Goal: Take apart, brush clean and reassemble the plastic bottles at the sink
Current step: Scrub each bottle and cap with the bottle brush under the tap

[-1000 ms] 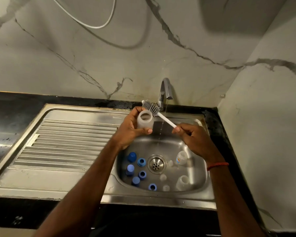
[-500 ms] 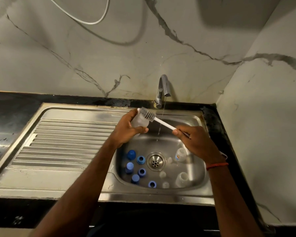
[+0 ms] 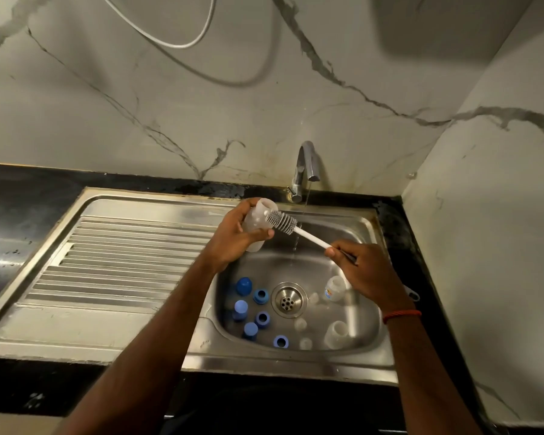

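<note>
Nearest me, the sink's (image 3: pixel 264 362) front rim runs under both forearms. Down in the basin, blue caps (image 3: pixel 242 285) lie scattered below the left hand (image 3: pixel 233 240). Loose bottles (image 3: pixel 335 287) rest below the right hand (image 3: pixel 368 277), and the drain (image 3: pixel 288 299) sits between the two groups. Above the basin, the left hand grips a clear bottle (image 3: pixel 258 221), held tilted. The bristle head of the brush (image 3: pixel 281 221) lies against it. The right hand pinches the brush's white handle. Left of the left hand, the ribbed drainboard (image 3: pixel 123 255) stretches wide to its raised edge. A thin water stream (image 3: pixel 300 227) falls between the hands from the tap (image 3: pixel 305 164) beyond them, close against the wall.
</note>
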Action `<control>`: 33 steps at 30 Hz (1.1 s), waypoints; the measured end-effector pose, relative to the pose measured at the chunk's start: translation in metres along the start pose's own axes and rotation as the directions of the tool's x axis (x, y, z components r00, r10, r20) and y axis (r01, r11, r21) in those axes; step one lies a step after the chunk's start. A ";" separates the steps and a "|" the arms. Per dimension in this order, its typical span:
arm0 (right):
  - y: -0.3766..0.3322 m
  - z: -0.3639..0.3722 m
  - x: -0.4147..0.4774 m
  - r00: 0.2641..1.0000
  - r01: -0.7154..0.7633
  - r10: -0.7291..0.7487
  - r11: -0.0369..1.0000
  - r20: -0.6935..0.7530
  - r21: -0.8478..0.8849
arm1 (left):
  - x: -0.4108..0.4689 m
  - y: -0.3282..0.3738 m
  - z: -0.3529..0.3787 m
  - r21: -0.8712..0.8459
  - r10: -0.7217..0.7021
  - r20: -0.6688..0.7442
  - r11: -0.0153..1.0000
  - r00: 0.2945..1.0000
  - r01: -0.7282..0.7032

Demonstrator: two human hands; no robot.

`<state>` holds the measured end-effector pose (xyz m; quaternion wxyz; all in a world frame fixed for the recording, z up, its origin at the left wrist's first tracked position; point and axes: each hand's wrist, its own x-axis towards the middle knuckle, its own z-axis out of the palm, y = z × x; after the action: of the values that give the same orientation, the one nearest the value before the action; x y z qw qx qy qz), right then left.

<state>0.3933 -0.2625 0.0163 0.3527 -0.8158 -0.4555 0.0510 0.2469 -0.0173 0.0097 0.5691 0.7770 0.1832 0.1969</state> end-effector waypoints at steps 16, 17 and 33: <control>-0.005 0.000 -0.004 0.976 -0.179 0.200 0.963 -0.085 0.203 | -0.009 0.006 0.016 -0.346 -0.094 0.033 0.933 0.995 0.100; -0.004 0.000 -0.005 0.974 -0.190 0.210 0.960 -0.081 0.208 | -0.009 0.004 0.017 -0.321 -0.085 0.027 0.943 0.996 0.089; 0.015 -0.005 -0.015 0.924 -0.375 0.375 0.927 0.082 -0.009 | -0.009 -0.031 0.068 0.082 -0.067 0.118 0.995 0.991 0.058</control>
<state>0.3970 -0.2820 0.0075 0.3205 -0.8838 -0.3050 0.1525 0.2727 -0.0681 -0.0393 0.5541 0.8031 0.1804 0.1245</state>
